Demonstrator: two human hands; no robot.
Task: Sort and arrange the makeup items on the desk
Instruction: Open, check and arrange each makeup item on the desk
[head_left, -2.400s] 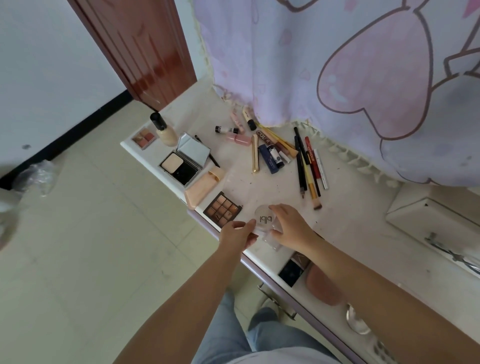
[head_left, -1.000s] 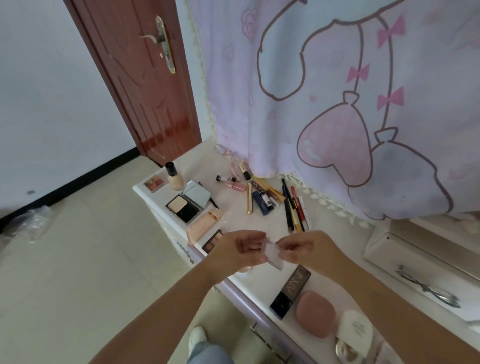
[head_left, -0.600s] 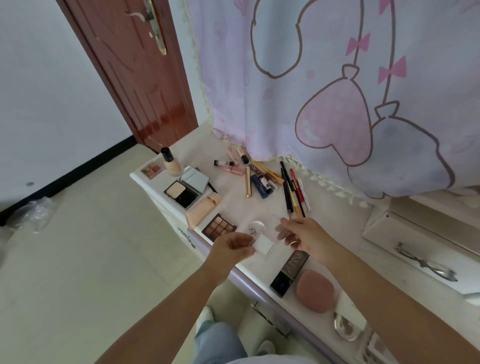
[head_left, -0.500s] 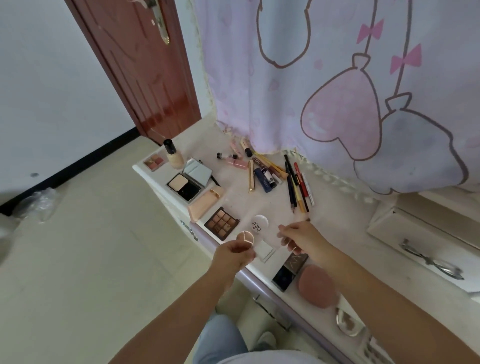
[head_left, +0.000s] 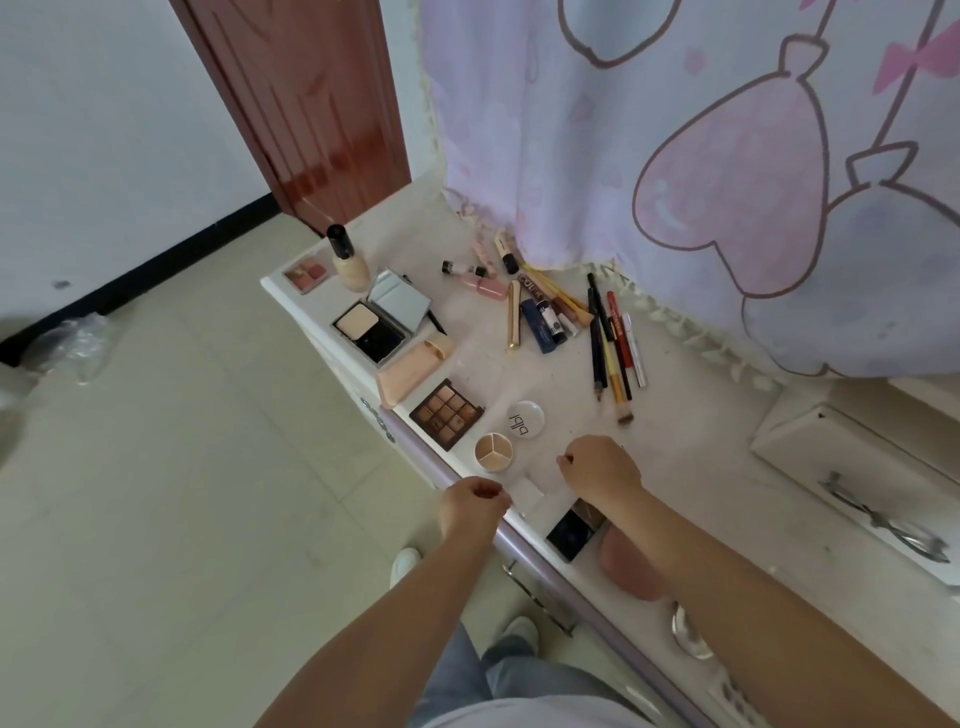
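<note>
We judge the sorting partly done: palettes line the desk's (head_left: 685, 467) near edge, pencils (head_left: 613, 338) lie grouped farther right. Our left hand (head_left: 470, 506) and right hand (head_left: 600, 467) curl, seemingly grasping nothing, beside the three-pan concealer pot (head_left: 494, 452); tubes (head_left: 540, 317) remain jumbled.

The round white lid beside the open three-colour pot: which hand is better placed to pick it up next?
Probably the right hand. It hovers over the desk just below the lid. The left hand sits at the desk's front edge, and the pot lies between it and the lid.
</note>
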